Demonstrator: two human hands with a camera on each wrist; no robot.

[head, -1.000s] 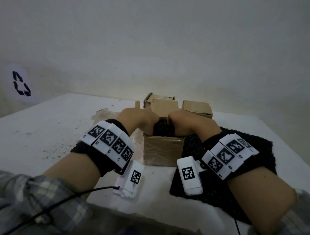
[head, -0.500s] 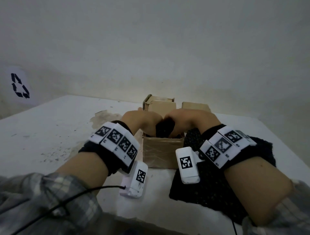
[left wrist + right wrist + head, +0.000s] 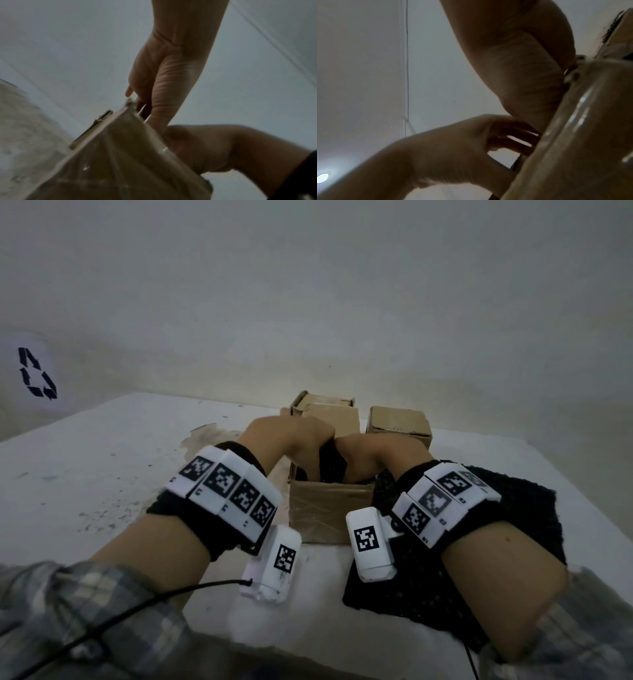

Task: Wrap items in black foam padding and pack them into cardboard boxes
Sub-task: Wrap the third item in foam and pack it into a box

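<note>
An open cardboard box (image 3: 329, 511) stands mid-table, its front taped. My left hand (image 3: 291, 446) and right hand (image 3: 380, 455) reach into it from either side and hold a black foam-wrapped bundle (image 3: 330, 465) between them, low in the opening. The fingertips are hidden inside the box. In the left wrist view the left hand (image 3: 163, 81) comes down from the top into the box (image 3: 120, 155), with the right hand (image 3: 214, 148) beside it. The right wrist view shows the right hand (image 3: 522, 60) above, the left hand (image 3: 453, 148) below, and the box wall (image 3: 582, 128).
Behind the box stand an open carton (image 3: 322, 404) and a closed carton (image 3: 399, 422). A black foam sheet (image 3: 496, 542) lies under my right forearm. The white table (image 3: 102, 474) has a stained patch at the left. A recycling sign (image 3: 36, 373) hangs on the wall.
Both hands have gone down with the foam bundle, from above the box's rim to inside its opening. The left index finger no longer sticks up.
</note>
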